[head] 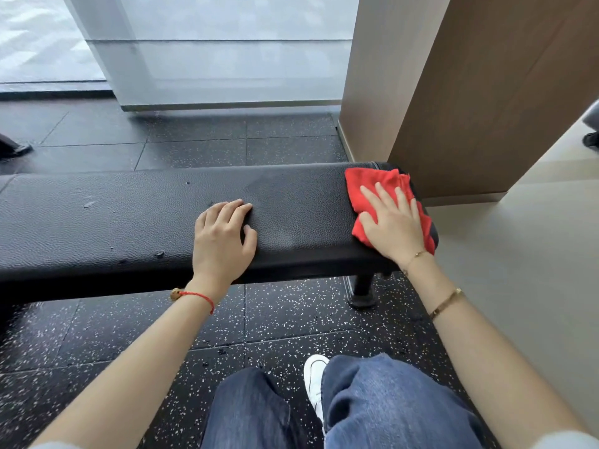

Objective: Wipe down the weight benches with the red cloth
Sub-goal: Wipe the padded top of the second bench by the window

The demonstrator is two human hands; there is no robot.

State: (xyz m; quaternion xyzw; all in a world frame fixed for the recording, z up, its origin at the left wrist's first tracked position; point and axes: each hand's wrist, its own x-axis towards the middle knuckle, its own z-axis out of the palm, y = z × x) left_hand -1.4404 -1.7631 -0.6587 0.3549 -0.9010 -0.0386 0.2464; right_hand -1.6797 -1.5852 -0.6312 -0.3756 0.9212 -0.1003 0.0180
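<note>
**Wiping the end of the bench: keep the cloth flat and work back along the pad**

The right hand (393, 222) lies flat on the red cloth (379, 186), its fingers (384, 197) straight and spread, pressing rather than pinching. The cloth sits under and just beyond those fingers, at the right-hand end of the black padded surface (129, 222), bunched a little ahead of the fingertips and hanging slightly over the pad's end.

To do this stroke well, the person would likely keep the palm weight even so the cloth does not ride up into a wad, cover the rounded end and the near edge, then draw the cloth in overlapping passes toward the left hand (223, 238). Scuffs and small specks show on the pad to the left of that hand; these probably need a firmer, slower pass. Most of the pad appears not yet reached, judging by where the cloth lies.

The left hand rests palm-down on the pad, well apart from the cloth, its fingers loosely bent with the tips touching the leather and holding nothing; it seems to brace the body. Both forearms reach forward from low in the view, wrists roughly level with the pad. A bench leg (362, 291) stands on the speckled floor (285, 315) below and nearer than the right wrist.
</note>
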